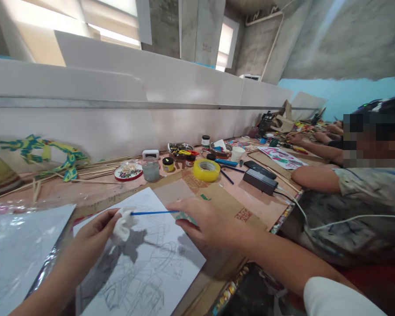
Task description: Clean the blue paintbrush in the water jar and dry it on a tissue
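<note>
My left hand pinches a crumpled white tissue above a white sheet with a pencil line drawing. The tip of a thin blue-handled brush is buried in the tissue. My right hand is closed on the other end of that brush, and rests over the sheet's right edge and the brown cardboard beneath it.
Behind the drawing stand a glass of cloudy water, a round paint palette, small paint jars and a yellow tape roll. A black box with a white cable lies right. A person sits close on my right; others work further along. Clear plastic lies left.
</note>
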Demonstrator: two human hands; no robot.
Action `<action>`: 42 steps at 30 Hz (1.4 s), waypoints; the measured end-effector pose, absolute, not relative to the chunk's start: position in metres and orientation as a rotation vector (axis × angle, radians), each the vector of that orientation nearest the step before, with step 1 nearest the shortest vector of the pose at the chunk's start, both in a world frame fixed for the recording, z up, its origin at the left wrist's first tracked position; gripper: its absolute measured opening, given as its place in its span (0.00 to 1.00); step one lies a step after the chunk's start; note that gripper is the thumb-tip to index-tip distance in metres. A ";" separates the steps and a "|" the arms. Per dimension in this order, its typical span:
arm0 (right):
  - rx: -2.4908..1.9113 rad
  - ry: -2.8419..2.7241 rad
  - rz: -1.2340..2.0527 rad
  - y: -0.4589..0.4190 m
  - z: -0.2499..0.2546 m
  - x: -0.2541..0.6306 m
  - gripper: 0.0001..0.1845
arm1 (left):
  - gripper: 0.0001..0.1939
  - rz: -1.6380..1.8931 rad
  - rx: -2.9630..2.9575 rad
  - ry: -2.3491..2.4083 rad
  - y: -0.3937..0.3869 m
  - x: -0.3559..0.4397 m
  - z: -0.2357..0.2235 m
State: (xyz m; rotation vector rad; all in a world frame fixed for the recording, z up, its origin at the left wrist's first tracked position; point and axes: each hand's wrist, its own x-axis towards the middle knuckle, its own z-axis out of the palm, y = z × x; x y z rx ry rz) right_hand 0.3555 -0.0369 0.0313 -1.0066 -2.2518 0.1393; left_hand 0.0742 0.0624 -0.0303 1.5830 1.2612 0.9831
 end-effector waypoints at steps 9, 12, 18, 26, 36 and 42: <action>-0.752 -2.247 0.367 -0.032 0.033 0.336 0.12 | 0.25 0.857 1.492 1.073 0.028 0.108 -0.016; -0.648 -2.199 0.161 -0.021 0.024 0.324 0.09 | 0.25 0.840 1.467 1.018 0.023 0.111 -0.013; -0.727 -2.088 0.111 -0.021 0.012 0.325 0.10 | 0.34 0.800 1.327 0.922 0.023 0.110 -0.017; -0.893 -1.797 0.233 -0.035 0.012 0.340 0.14 | 0.28 0.863 1.284 1.142 0.028 0.106 -0.013; -0.903 -1.969 0.153 -0.026 0.011 0.342 0.12 | 0.29 0.878 1.248 1.143 0.027 0.105 -0.003; -0.713 -2.093 0.072 -0.029 0.014 0.335 0.18 | 0.30 0.817 1.313 1.104 0.025 0.107 -0.006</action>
